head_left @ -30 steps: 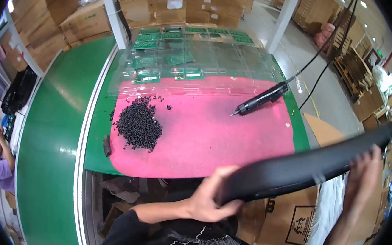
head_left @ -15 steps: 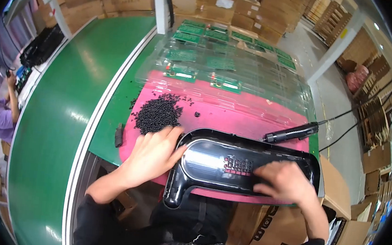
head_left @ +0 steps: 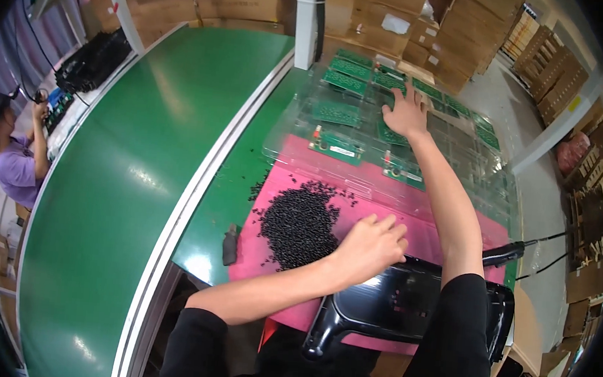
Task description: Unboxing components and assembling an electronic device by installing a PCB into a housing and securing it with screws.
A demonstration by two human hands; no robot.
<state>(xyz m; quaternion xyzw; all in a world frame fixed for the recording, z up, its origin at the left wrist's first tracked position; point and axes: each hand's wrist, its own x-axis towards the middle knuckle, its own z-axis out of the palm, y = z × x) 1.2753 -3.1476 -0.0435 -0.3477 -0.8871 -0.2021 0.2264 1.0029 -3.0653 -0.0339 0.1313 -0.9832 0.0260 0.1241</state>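
Upper centre of the frame: right hand (head_left: 406, 113), fingers spread and released, palm down on a green circuit board (head_left: 393, 135) lying in the clear plastic tray (head_left: 288, 127). The board sits directly under the fingertips, touching them.

Centre of the frame: left hand (head_left: 370, 245), loosely curled and holding nothing that can be seen, knuckles up, resting at the upper edge of the black plastic housing (head_left: 394, 311). Pile of black screws (head_left: 300, 224) just to the left of this hand, on the pink mat (head_left: 357, 200).

Counts: hands, two. Housing, one; glossy black, long, rounded at the corners, hollow side up, lying across the lower centre of the desk (head_left: 226, 197) and partly hidden by the right forearm. Circuit boards, about a dozen visible, green, rectangular, in rows under and in the clear tray; exact number cannot be told. Screws, one heap plus scattered strays, too many and too small to count. Electric screwdriver (head_left: 503, 253), one, black, with cable, right of the housing. Small dark tool (head_left: 230, 244), one, on the green desk surface left of the mat.

Left edge: another person (head_left: 13, 159) in a purple shirt beside the green conveyor belt (head_left: 118, 174).
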